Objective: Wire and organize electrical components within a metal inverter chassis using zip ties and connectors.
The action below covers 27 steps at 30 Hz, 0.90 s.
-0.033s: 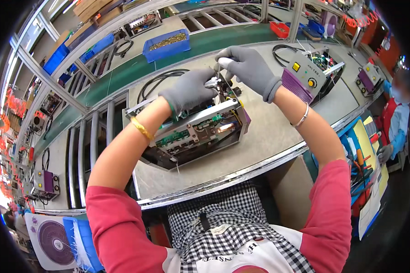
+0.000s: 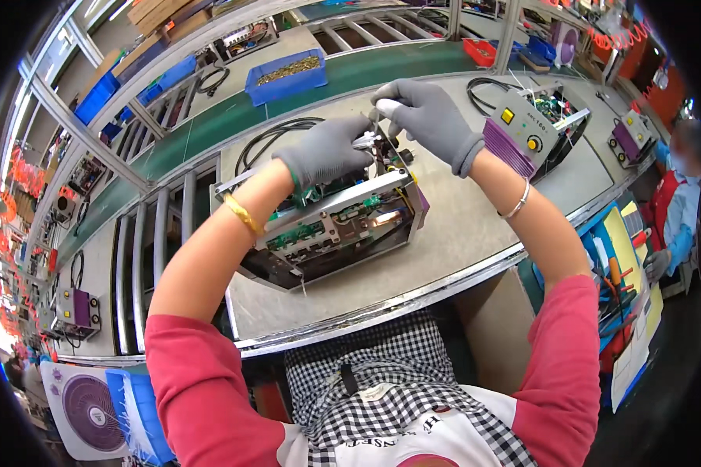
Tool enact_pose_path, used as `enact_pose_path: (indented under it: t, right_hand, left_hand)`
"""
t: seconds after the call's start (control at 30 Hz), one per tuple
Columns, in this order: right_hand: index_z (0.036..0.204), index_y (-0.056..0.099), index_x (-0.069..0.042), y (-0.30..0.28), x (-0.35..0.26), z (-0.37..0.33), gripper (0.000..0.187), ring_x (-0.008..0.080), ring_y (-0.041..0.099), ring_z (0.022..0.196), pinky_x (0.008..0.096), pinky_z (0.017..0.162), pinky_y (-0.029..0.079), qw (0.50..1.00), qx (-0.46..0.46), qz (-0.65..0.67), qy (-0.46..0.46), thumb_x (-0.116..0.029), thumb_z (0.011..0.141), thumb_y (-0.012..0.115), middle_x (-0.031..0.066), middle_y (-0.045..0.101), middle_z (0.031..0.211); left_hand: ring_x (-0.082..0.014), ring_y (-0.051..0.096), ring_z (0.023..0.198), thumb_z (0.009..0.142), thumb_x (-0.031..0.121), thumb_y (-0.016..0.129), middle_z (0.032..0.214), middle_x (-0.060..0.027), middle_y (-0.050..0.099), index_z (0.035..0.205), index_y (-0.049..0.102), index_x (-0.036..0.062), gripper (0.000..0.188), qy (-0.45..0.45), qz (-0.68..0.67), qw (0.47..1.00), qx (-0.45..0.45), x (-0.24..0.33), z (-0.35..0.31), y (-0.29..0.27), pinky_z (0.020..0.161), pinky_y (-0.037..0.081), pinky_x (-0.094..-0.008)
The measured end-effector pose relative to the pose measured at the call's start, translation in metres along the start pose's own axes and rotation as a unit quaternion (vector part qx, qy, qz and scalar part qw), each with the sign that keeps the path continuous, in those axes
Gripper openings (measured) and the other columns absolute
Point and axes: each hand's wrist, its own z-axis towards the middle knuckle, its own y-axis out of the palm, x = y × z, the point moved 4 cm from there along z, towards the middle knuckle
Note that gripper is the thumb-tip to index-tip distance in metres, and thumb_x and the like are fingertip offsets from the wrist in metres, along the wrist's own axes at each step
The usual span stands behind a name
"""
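In front of me lies an open electronic machine [image 2: 343, 226], its side showing green circuit boards and metal parts. Grey gloves cover both of my hands. Bent over the machine's top, my left hand [image 2: 327, 152] has its fingers closed among the parts at the far end. My right hand [image 2: 432, 117] comes from the other side, thumb and fingertips pinched together just above that end panel. The fingertips of both hands nearly meet there. Whatever is between them is too small and too hidden to name.
A black cable [image 2: 269, 140] coils behind the machine. To the right stands another machine with a grey and purple front [image 2: 526, 132]. A blue bin [image 2: 287, 78] of small brass-coloured parts sits on the green conveyor [image 2: 397, 66]. Metal rollers [image 2: 162, 229] are at left; a co-worker [image 2: 678, 202] is at far right.
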Motion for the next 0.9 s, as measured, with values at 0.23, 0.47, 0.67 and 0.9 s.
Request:
enact_pose_path:
  t: [0.23, 0.47, 0.67, 0.9]
  right_hand:
    - [0.092, 0.071, -0.016, -0.002, -0.037, -0.025, 0.014, 0.0256, 0.065, 0.082, 0.0386, 0.071, 0.051, 0.922, 0.058, -0.290, -0.249, -0.025, 0.082, 0.070, 0.0062, 0.067, 0.086]
    - [0.082, 0.073, -0.021, 0.021, -0.044, -0.020, 0.006, 0.0270, 0.066, 0.074, 0.0419, 0.061, 0.052, 0.831, -0.116, -0.435, -0.326, -0.021, 0.076, 0.072, 0.0053, 0.065, 0.076]
    - [0.083, 0.071, -0.022, 0.037, -0.051, -0.015, 0.008, 0.0273, 0.068, 0.073, 0.0396, 0.060, 0.053, 0.763, -0.202, -0.525, -0.319, -0.022, 0.075, 0.069, 0.0062, 0.064, 0.079]
    - [0.081, 0.070, -0.019, 0.041, -0.039, -0.013, 0.005, 0.0266, 0.068, 0.073, 0.0390, 0.062, 0.052, 0.762, -0.196, -0.562, -0.255, -0.021, 0.078, 0.067, 0.0059, 0.064, 0.073]
  left_hand:
    - [-0.0113, 0.052, 0.058, 0.080, 0.026, 0.070, 0.074, -0.0037, 0.056, 0.114, 0.057, 0.0060, 0.042, -0.094, -0.113, 0.971, -0.186, 0.000, 0.008, -0.010, 0.048, 0.043, -0.0277]
    - [-0.0042, 0.040, 0.047, 0.085, 0.019, 0.065, 0.064, 0.0039, 0.047, 0.117, 0.057, 0.0083, 0.034, -0.100, -0.194, 0.954, -0.203, 0.010, 0.003, -0.014, 0.038, 0.033, -0.0220]
    - [-0.0047, 0.040, 0.049, 0.087, 0.018, 0.063, 0.064, 0.0040, 0.046, 0.101, 0.061, 0.0082, 0.018, -0.134, -0.280, 0.926, -0.213, -0.009, 0.009, -0.011, 0.039, 0.034, -0.0220]
    - [-0.0062, 0.046, 0.048, 0.091, 0.022, 0.060, 0.063, 0.0024, 0.051, 0.091, 0.063, 0.0096, 0.013, -0.150, -0.274, 0.936, -0.163, -0.013, 0.011, -0.008, 0.040, 0.040, -0.0233]
